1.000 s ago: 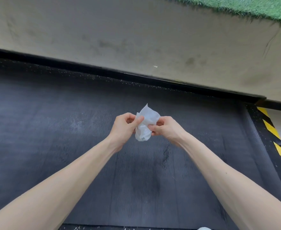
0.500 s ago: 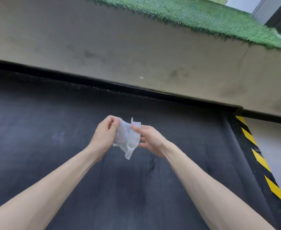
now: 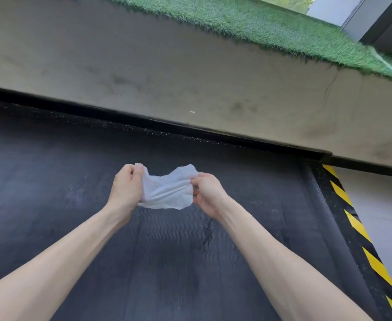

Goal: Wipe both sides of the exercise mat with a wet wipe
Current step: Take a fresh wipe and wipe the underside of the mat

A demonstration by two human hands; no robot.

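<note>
Both bare forearms are reaching in from the near edge and converging over the middle of the exercise mat [image 3: 167, 262]. The left hand [image 3: 126, 188] is pinching the left end of the wet wipe [image 3: 167, 191], fingers curled over its upper corner. The right hand [image 3: 207, 195] is pinching the right end, fingers bunched on the edge. The wipe is hanging between the two grips, raised above the mat. It is partly spread and creased, dipping at the top middle, with its lower edge hanging free below the knuckles.

The mat is lying flat beneath, dark grey with a fine ribbed texture. A dark streak [image 3: 207, 232] is showing on it just below the right wrist. Along the mat's right side a black speckled floor strip [image 3: 322, 193] is running away, bordered by a yellow-and-black hazard stripe [image 3: 358, 227], with pale grey floor [image 3: 384, 205] beyond. At the mat's far edge a black skirting band [image 3: 144, 120] is running along the foot of a stained concrete wall [image 3: 167, 66]. Green artificial turf [image 3: 248, 19] is covering the top of that wall and overhanging its lip. A dark frame [image 3: 384, 22] is showing at the far upper right; what it belongs to cannot be told.
</note>
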